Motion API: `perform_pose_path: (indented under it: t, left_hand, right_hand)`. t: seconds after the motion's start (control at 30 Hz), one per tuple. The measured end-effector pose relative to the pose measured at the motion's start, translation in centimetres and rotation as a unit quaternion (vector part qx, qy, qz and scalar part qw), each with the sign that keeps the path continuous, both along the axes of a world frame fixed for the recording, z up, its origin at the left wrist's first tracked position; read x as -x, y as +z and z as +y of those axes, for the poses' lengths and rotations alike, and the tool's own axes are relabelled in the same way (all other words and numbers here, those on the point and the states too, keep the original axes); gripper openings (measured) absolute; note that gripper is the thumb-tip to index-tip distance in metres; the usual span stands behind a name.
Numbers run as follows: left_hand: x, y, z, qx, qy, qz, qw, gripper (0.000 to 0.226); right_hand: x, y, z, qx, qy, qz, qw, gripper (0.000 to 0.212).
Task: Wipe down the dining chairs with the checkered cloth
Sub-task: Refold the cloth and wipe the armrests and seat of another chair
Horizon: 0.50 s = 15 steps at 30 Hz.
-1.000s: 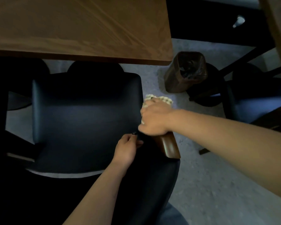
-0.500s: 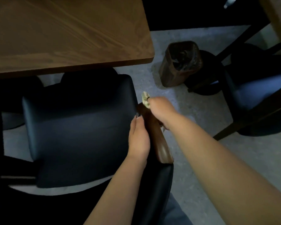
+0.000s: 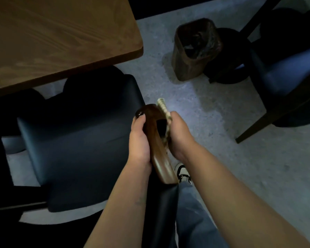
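Observation:
A dining chair with a dark padded seat [image 3: 79, 140] stands half under the table. Its brown wooden armrest [image 3: 161, 158] runs toward me along the seat's right side. My left hand [image 3: 139, 140] grips the armrest's inner side, thumb near its front tip. My right hand [image 3: 179, 135] holds the pale checkered cloth [image 3: 164, 109] against the armrest's outer side; most of the cloth is hidden under the hand.
A wooden table [image 3: 57, 36] covers the upper left. A brown waste bin [image 3: 195, 49] with a dark liner stands on the grey floor [image 3: 222, 158]. A second dark chair [image 3: 286, 72] sits at the right. My shoe [image 3: 183, 173] and trouser leg are below the armrest.
My right hand has moved from the armrest's top to its outer side with the cloth. My left hand has moved from the seat's edge to grip the armrest. The view has shifted right.

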<state>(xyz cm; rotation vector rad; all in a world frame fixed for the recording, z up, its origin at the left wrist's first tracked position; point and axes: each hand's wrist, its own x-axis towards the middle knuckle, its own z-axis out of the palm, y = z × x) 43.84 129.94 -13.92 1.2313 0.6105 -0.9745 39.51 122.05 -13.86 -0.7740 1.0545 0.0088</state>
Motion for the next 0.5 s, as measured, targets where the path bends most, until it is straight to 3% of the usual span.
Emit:
perform_pose_path:
  t: [0.1,0.23,0.37,0.5]
  left_hand:
    - [-0.1,0.3,0.0,0.011,-0.018,0.008,1.0,0.046]
    - [-0.3,0.8,0.2,0.012,-0.037,0.022,0.999,0.054]
    - [-0.2,0.7,0.2,-0.012,-0.032,-0.005,0.999,0.045]
    - [-0.3,1.0,0.0,-0.046,-0.034,-0.005,0.998,0.036]
  right_hand:
    - [2.2,3.2,2.6,0.078,0.056,-0.02,0.995,0.034]
    - [3.1,5.0,4.0,0.141,0.125,0.007,0.982,0.032]
    - [1.5,2.7,3.0,0.055,0.125,0.06,0.989,0.039]
    - [1.8,-0.5,3.0,-0.016,0.087,0.031,0.996,0.037]
